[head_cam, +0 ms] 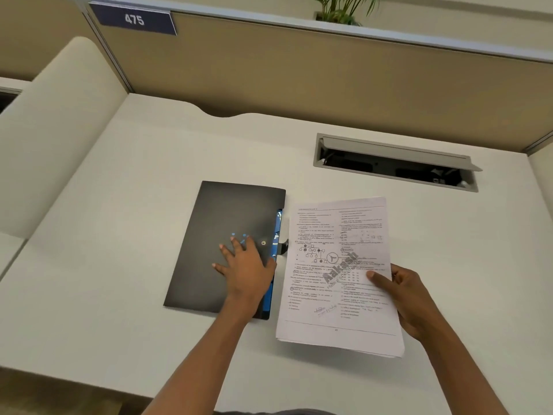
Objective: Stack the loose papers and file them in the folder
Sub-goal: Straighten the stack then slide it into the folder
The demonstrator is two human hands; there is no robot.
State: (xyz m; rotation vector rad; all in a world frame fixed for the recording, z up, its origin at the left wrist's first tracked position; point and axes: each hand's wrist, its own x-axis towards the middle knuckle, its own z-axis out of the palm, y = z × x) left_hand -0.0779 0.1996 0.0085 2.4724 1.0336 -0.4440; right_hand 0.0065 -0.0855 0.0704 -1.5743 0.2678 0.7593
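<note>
A black folder [218,235] lies closed on the white desk [119,265], with a blue edge and a small snap tab on its right side. My left hand [245,271] rests flat on the folder's lower right part, fingers spread. Just right of the folder is a stack of printed white papers [335,265], squared up, with text and a grey watermark on the top sheet. My right hand [404,298] grips the stack at its right edge, thumb on top of the sheet.
A grey cable hatch [395,163] stands open in the desk behind the papers. A tan partition [299,70] with a "475" sign [134,19] closes the back. A cream side panel [54,130] rises at the left. The desk's front edge runs near the bottom.
</note>
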